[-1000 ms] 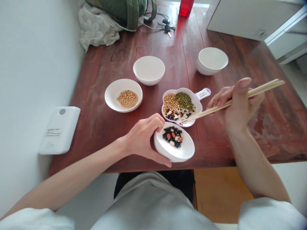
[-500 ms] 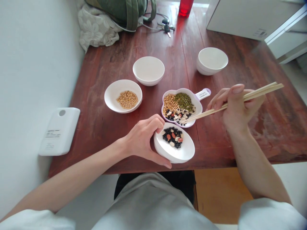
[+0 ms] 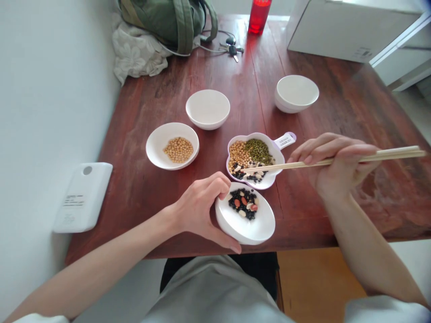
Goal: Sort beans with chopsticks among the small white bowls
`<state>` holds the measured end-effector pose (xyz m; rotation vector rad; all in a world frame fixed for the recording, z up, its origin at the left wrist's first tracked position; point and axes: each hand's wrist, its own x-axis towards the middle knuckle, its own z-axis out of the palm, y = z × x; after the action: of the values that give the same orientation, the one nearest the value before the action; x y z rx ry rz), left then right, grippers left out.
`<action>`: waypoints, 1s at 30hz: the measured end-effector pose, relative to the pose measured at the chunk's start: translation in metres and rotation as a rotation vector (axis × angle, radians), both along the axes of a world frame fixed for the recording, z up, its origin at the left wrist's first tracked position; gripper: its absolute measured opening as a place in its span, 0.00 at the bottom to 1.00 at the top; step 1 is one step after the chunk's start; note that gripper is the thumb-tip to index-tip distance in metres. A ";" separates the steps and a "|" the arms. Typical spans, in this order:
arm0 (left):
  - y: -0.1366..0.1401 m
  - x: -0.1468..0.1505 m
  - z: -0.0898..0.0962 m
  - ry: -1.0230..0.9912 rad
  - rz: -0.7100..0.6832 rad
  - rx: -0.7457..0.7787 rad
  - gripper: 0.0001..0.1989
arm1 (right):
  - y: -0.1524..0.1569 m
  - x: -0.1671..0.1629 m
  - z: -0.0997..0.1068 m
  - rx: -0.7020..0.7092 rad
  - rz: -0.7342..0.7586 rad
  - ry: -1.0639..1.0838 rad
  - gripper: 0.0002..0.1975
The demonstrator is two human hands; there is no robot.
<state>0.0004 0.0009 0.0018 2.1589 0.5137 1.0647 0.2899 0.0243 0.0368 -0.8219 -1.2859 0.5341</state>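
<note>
My left hand [image 3: 205,211] grips the left side of a white bowl [image 3: 264,226], thumb low and fingers at the rim. The bowl tilts and holds black beans [image 3: 247,215] with a few peanuts and pale seeds. My right hand [image 3: 336,166] is closed around a pair of wooden chopsticks [image 3: 289,165]. Their tips reach into a flower-shaped dish [image 3: 271,180] with a purple rim and a short labelled handle. In that dish lie soybeans [image 3: 238,151], green mung beans [image 3: 258,150] and a mix of black beans and pale seeds. Whether the tips pinch anything is too small to tell.
A white bowl [image 3: 154,146] with soybeans stands at left. Two more white bowls [image 3: 208,109] [image 3: 296,93] stand farther back. A white device [image 3: 82,197] lies by the wall. At the back are a green bag [image 3: 161,24], keys [image 3: 232,49], a red bottle [image 3: 259,17] and a white box [image 3: 343,31].
The chopsticks have swung flatter, and their tips have shifted left within the flower-shaped dish. My left hand keeps its hold on the bowl. The whole view has shifted slightly.
</note>
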 end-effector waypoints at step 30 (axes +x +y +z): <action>-0.001 -0.001 -0.003 -0.009 0.004 -0.019 0.46 | 0.015 0.004 -0.011 0.012 0.065 0.093 0.33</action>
<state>-0.0007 0.0000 -0.0014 2.1363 0.5224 1.0679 0.2935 0.0395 0.0258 -0.7390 -1.2326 0.6097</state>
